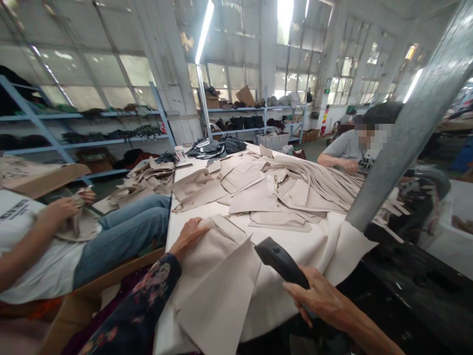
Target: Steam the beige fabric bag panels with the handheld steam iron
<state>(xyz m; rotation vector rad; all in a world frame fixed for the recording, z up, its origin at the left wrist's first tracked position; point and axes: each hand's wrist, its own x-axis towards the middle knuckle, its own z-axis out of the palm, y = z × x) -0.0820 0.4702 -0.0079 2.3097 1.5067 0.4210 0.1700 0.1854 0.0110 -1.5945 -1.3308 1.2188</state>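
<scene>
My left hand (190, 237) is at the left edge of the white-covered table, its bent fingers gripping the upper edge of a beige sewn piece (210, 246), leather-like. A flat beige panel (221, 296) lies slanted across the front of that piece and hangs toward me. My right hand (312, 291) is wrapped round the handle of a black handheld tool (283, 261), shaped like a barcode scanner. Its blunt head points left, just above the table and near the panel's upper corner. Whether the head touches anything, I cannot tell.
Beige pieces (254, 185) and long strips (318, 170) are heaped across the table (284, 236). A slanting metal post (402, 128) rises at the right. One person (40, 246) sits close at left, handling beige material; another (343, 148) works beyond the post. Blue shelves (236, 108) stand behind.
</scene>
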